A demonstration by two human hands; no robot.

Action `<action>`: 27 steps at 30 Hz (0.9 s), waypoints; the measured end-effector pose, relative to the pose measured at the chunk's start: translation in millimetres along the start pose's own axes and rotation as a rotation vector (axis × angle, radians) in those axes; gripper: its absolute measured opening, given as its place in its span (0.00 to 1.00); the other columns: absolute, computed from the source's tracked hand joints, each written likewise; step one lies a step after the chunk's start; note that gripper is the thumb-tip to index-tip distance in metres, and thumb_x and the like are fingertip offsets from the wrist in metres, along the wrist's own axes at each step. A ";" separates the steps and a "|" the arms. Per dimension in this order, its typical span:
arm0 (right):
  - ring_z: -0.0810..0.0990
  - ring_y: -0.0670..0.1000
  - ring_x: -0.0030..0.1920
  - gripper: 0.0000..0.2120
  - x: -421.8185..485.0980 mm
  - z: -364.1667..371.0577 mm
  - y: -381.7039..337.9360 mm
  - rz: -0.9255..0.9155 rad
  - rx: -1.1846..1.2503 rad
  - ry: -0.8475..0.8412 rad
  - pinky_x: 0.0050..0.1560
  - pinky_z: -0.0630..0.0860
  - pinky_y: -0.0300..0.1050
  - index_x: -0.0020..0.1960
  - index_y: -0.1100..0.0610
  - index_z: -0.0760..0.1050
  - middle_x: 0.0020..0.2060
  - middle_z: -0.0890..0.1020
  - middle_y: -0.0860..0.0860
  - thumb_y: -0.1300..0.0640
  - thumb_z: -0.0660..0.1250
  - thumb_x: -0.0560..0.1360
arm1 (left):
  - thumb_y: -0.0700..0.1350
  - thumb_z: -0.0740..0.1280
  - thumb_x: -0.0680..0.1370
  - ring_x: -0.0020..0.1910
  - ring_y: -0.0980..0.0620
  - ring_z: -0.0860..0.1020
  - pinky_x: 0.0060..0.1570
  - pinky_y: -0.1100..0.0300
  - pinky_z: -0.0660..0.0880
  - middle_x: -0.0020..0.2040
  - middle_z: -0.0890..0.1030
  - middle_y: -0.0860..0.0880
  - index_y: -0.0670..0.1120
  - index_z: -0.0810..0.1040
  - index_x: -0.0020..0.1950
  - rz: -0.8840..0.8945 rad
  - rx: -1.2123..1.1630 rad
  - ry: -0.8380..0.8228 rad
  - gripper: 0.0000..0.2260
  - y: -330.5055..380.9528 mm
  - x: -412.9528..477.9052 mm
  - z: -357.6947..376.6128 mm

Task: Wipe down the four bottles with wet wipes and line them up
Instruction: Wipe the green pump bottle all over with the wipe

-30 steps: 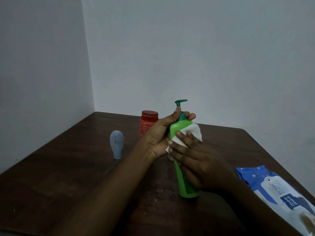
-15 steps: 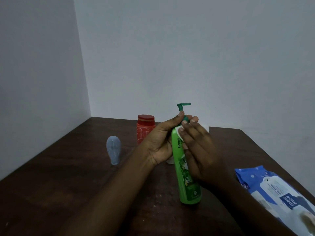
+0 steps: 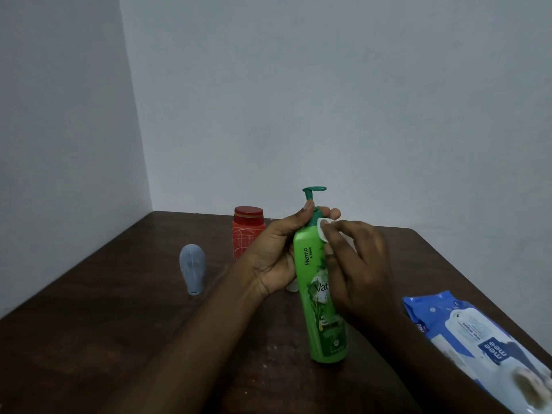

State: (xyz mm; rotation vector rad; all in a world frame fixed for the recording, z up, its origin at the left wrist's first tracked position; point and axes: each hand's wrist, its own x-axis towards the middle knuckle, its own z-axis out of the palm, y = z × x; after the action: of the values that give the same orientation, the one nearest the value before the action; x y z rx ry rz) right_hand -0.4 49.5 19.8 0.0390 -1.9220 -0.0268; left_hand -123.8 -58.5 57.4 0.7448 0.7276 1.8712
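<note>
One green bottle (image 3: pixel 321 297) mid-wipe | left hand (image 3: pixel 273 253) grips its neck | right hand (image 3: pixel 357 264) pinches wipe (image 3: pixel 322 232) | next: rub toward 6 o'clock

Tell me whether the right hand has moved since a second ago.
Yes. The right hand has slid up the green bottle toward its pump; judged against the red jar, its fingertips now sit level with the lid, not the base.

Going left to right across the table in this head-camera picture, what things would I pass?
In order: grey-blue bottle → red-capped bottle → green pump bottle → blue pack of wet wipes.
</note>
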 end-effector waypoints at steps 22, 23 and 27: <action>0.79 0.45 0.64 0.17 -52.6 -44.3 1.6 0.200 0.324 -0.282 0.58 0.79 0.44 0.67 0.58 0.80 0.63 0.79 0.49 0.62 0.63 0.80 | 0.51 0.67 0.79 0.64 0.38 0.78 0.69 0.44 0.72 0.65 0.81 0.43 0.41 0.83 0.53 -0.009 -0.007 -0.063 0.14 1.3 2.1 -12.2; 0.79 0.45 0.63 0.17 -52.4 -45.4 0.9 0.201 0.327 -0.279 0.57 0.79 0.44 0.66 0.59 0.81 0.62 0.80 0.49 0.62 0.63 0.79 | 0.51 0.67 0.79 0.65 0.38 0.78 0.69 0.43 0.72 0.65 0.81 0.43 0.41 0.83 0.53 -0.008 -0.010 -0.065 0.14 1.3 2.2 -13.1; 0.79 0.42 0.61 0.15 -27.0 -39.6 -4.5 0.209 0.369 -0.182 0.59 0.76 0.37 0.64 0.62 0.82 0.59 0.81 0.51 0.66 0.64 0.79 | 0.51 0.68 0.79 0.65 0.38 0.77 0.74 0.40 0.67 0.66 0.80 0.43 0.41 0.82 0.55 -0.029 -0.013 -0.100 0.14 -0.7 0.9 -10.2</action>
State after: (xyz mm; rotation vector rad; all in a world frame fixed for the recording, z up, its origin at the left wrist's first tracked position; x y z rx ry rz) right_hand 46.1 46.1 7.9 0.0852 -2.0807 0.4797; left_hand -131.5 -59.1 50.5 0.8088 0.6586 1.7978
